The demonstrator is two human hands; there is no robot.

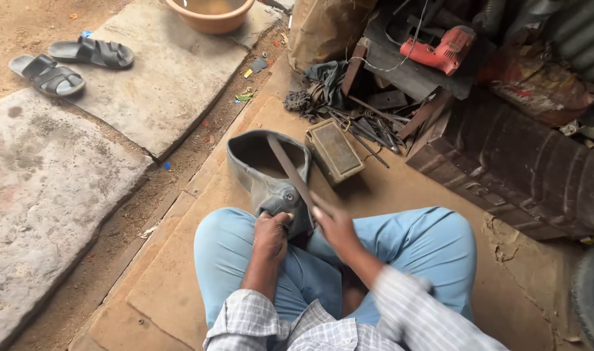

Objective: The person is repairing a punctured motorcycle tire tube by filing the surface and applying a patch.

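1. The rubber tube piece (pixel 271 175), a grey loop of thick inner-tube rubber, lies on the brown mat (pixel 180 286) right in front of the seated person's crossed legs, its near end drawn up between the knees.
2. The left hand (pixel 272 233) is closed in a fist over that near end, pinching the rubber and pressing it down against the leg, apparently to keep the piece from sliding while it is worked.
3. The right hand (pixel 334 227) is blurred with motion; its fingers look curled around the near end of a long flat file (pixel 290 170), though the exact grip cannot be told.
4. The file slants away from the hand across the open loop, resting on or just above the rubber, a position that fits rubbing its surface.
5. Just beside the loop on the right sits a small rectangular metal tin (pixel 335 151), close enough to reach without getting up.
6. Beyond it lies a heap of hand tools (pixel 368 127), and further back a red power drill (pixel 438 51) rests on dark boards.
7. Off to the left, well apart, a pair of sandals (pixel 69 64) lies on stone slabs, with an orange basin (pixel 209 12) near the top edge.
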